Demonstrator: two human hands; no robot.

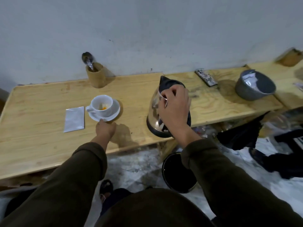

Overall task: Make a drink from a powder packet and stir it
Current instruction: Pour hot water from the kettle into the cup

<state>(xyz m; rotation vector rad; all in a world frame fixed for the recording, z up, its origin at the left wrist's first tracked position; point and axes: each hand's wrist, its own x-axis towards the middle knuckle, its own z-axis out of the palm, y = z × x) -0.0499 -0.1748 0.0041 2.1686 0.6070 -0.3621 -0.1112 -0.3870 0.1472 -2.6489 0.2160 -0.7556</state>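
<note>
Sleeves [68, 182] of dark olive cloth reach forward from the bottom edge, and below them, on the pale floor, a black bucket [177, 174] sits under the table's near edge, nearer than the cup and to its right. On the wooden table [41, 145], the left hand [105, 129] lies just in front of the cup, its fingertips pinched on the near rim of the saucer [113, 114]. That white cup [101, 104] stands upright on the saucer, handle pointing left, with a small heap of orange powder [103, 108] at its bottom. Just left of the cup, a white packet [74, 119] lies flat on the wood, close beside the saucer but apart from it. To the right of the cup, well apart, stands a steel kettle [157, 117] with a black lid; the right hand [176, 108] is wrapped around its handle from above, fingers closed. Behind the cup, against the wall, a wooden holder [96, 76] carries a spoon [87, 58] that leans left. Far right of the cup, beyond the kettle, a phone [206, 77] lies flat, and farther right a grey bowl [255, 86] rests tilted with some white paper inside.
</note>
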